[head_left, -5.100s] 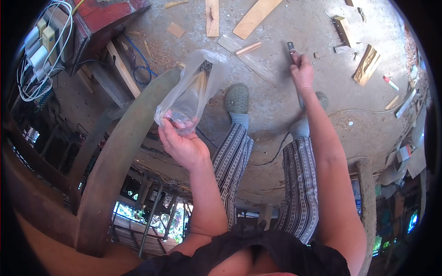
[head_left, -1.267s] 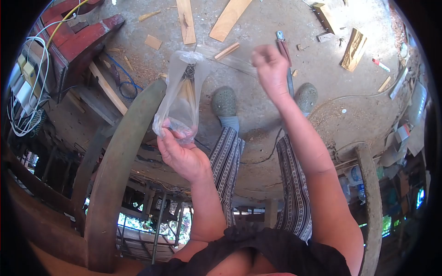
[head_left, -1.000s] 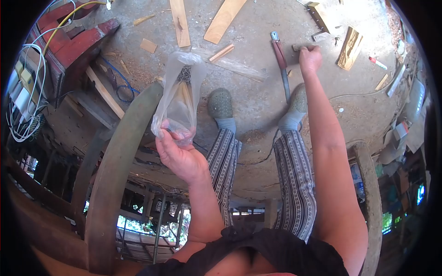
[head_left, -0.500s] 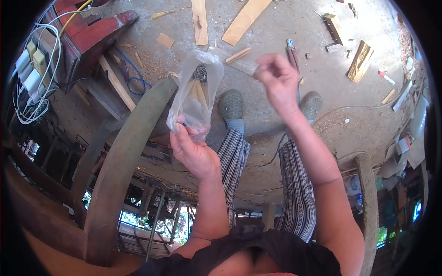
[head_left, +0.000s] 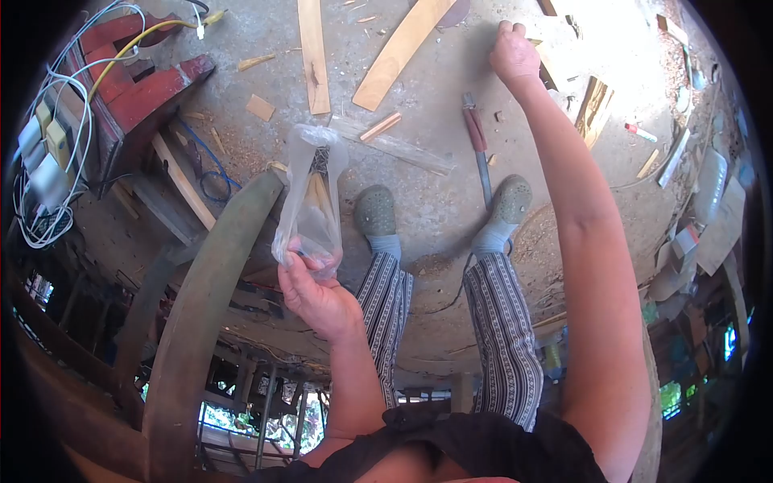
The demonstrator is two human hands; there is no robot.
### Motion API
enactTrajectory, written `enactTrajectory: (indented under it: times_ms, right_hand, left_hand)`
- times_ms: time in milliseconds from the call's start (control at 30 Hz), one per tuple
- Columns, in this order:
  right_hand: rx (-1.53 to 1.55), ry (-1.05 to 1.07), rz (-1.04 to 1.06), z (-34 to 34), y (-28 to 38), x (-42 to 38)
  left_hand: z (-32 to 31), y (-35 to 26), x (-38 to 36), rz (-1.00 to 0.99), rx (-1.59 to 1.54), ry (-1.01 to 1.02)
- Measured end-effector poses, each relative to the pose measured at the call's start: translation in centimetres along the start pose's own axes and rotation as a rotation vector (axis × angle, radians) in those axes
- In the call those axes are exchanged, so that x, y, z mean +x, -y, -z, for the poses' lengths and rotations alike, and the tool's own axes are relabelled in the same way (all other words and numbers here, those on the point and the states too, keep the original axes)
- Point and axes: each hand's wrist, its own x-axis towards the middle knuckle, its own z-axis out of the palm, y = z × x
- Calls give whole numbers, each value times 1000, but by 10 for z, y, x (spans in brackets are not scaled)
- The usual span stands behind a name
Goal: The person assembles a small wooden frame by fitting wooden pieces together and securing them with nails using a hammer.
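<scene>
A clear plastic bag (head_left: 299, 217) is pinched at its near end between the thumb and fingers of my left hand (head_left: 324, 304). Inside the bag, thin grey nails (head_left: 321, 158) gather toward the far end, and pale yellowish strips show through the plastic. My right hand (head_left: 516, 58) is stretched far forward over the floor, its fingers curled in. Whatever those fingers hold, if anything, is hidden. Beside it lies a wooden block (head_left: 547, 68), partly covered by the hand. A tool with a red-brown grip (head_left: 475, 129) and a grey shaft lies between my right hand and my feet.
Long wooden boards (head_left: 315, 56) and a flat grey strip (head_left: 394, 146) lie on the concrete floor ahead. A red wooden piece (head_left: 145, 88) and power adapters with tangled cables (head_left: 52, 153) are at the left. A curved wooden beam (head_left: 205, 298) rises beside my left arm.
My right hand has moved from near the bag to far forward and right, its fingers now curled tighter. My left hand keeps its hold on the bag. The view has shifted.
</scene>
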Motion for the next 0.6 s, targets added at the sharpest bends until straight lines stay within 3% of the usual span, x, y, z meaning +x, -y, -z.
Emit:
enactTrajectory:
  times_ms: [200,600]
  right_hand:
    - [-159,63,73,-13,-10,13]
    - [-14,128,93,-9,-1,-9]
  left_hand:
    - [-5,-7,1,-3,-6,-17]
    - [-9,-10,3,39,-21,-37]
